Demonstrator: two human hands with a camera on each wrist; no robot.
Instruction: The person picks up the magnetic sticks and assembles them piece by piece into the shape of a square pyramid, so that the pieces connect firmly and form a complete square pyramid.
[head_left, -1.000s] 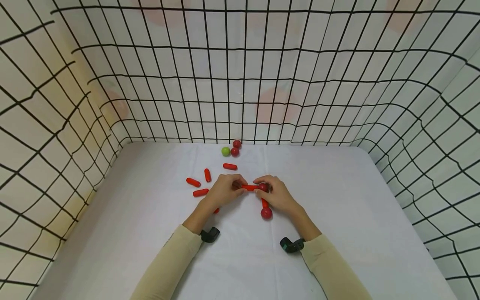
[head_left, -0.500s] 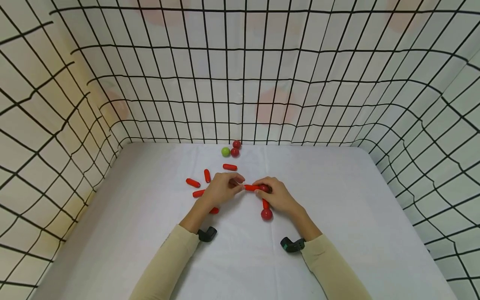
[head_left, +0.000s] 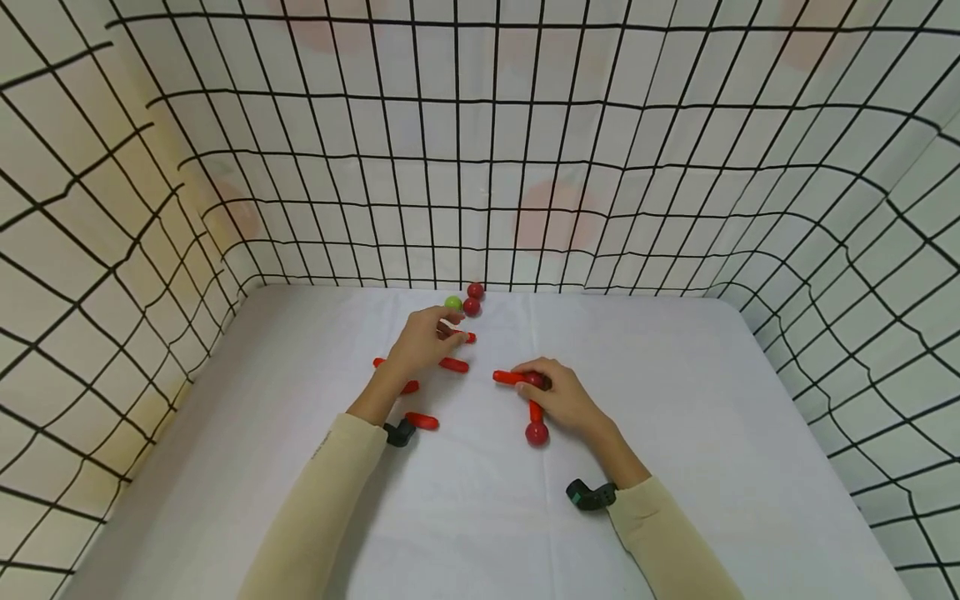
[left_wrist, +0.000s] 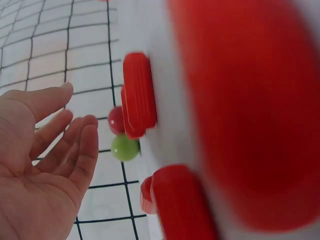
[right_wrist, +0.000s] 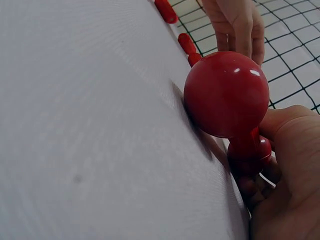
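My right hand [head_left: 561, 396] holds a joined piece made of red sticks and dark red balls. Its thumb and fingers are around the upper ball [right_wrist: 250, 154]; one red stick [head_left: 508, 377] points left from there, and another runs down to a lower dark red ball [head_left: 537, 432]. My left hand [head_left: 422, 342] is held over the loose sticks at the back, fingers loosely extended and nothing in them. Just past its fingertips lie a red stick [head_left: 470, 337], partly covered, and a green ball [head_left: 453, 302].
Two dark red balls [head_left: 472, 307] sit beside the green one near the back edge. Several loose red sticks lie left of centre, including one stick [head_left: 453, 365] below the left hand and another [head_left: 422, 421] nearer me. Black wire grid [head_left: 480, 183] surrounds the white tabletop [head_left: 675, 400].
My left hand has let go of the left-pointing stick and moved up and left toward the back. A loose stick hidden before shows now. My right hand keeps its hold, nearly still.
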